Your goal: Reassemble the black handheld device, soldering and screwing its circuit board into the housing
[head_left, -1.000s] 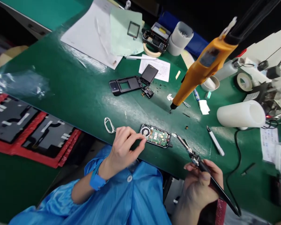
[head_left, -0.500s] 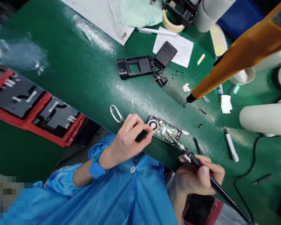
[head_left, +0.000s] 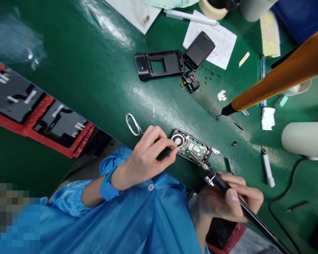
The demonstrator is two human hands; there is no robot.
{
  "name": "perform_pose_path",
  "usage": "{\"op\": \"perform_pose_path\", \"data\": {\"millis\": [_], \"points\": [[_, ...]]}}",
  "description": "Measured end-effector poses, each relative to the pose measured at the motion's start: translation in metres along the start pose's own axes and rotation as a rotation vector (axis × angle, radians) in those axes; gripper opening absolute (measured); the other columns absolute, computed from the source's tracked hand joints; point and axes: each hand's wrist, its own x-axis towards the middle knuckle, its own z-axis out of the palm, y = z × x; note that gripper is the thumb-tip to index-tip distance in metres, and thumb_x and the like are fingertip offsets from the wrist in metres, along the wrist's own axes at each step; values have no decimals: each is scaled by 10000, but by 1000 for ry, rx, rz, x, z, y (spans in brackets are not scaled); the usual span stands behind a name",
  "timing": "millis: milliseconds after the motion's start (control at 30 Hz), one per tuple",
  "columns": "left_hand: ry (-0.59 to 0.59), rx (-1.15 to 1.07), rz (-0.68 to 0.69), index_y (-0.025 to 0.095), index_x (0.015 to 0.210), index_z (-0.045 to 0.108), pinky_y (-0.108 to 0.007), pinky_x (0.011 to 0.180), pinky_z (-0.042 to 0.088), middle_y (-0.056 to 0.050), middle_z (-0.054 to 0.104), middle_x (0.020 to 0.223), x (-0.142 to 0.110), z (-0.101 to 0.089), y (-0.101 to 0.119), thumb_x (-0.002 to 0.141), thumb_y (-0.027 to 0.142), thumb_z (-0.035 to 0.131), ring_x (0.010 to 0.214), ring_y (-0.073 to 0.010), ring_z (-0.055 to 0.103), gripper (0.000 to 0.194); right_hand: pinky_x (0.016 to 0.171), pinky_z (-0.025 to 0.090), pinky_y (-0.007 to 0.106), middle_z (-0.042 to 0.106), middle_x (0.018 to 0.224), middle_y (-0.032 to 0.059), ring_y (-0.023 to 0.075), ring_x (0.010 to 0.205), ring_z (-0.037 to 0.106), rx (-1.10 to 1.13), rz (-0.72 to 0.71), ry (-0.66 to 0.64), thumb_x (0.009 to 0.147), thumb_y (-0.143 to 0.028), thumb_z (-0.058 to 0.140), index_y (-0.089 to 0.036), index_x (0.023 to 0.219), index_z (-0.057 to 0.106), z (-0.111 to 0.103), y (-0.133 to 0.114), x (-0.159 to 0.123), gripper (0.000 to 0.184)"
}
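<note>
An opened phone [head_left: 198, 148] lies at the table's near edge, with its green circuit board exposed and a round white-rimmed part at its left end. My left hand [head_left: 151, 151] is closed in a pinch, thumb and forefinger at that round part. From a small coil of solder wire [head_left: 132, 124], one end runs behind this hand; the stretch at the fingertips is too fine to see clearly. Wrapped around a black soldering iron [head_left: 224, 185], my right hand [head_left: 238, 201] holds it slanted. The iron's metal tip is over the board, and contact cannot be made out.
Beyond the phone lie a black phone housing [head_left: 161, 65], a dark flat phone part [head_left: 200, 50] and a small black module [head_left: 191, 82]. An orange tube [head_left: 275, 79] slants in from the right. Tweezers [head_left: 228, 165] and a white-handled knife [head_left: 267, 167] rest rightward.
The view has shifted, so the table things sit farther right and higher. The iron's tip has moved slightly toward the round part. Both hands keep their grips.
</note>
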Motion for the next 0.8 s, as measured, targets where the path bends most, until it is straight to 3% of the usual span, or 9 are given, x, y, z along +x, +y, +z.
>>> {"op": "perform_pose_path", "data": {"millis": [800], "points": [[4,24,-2,190,982,649,-309,705,527,-1,582,844,0,-1,0,1029,100,709,792,-161,563,118,445,456,235,443,610,-77,139,494,560,-38,-7,14,738,-159,624,-196,757,630,1,4,-2,42]]}}
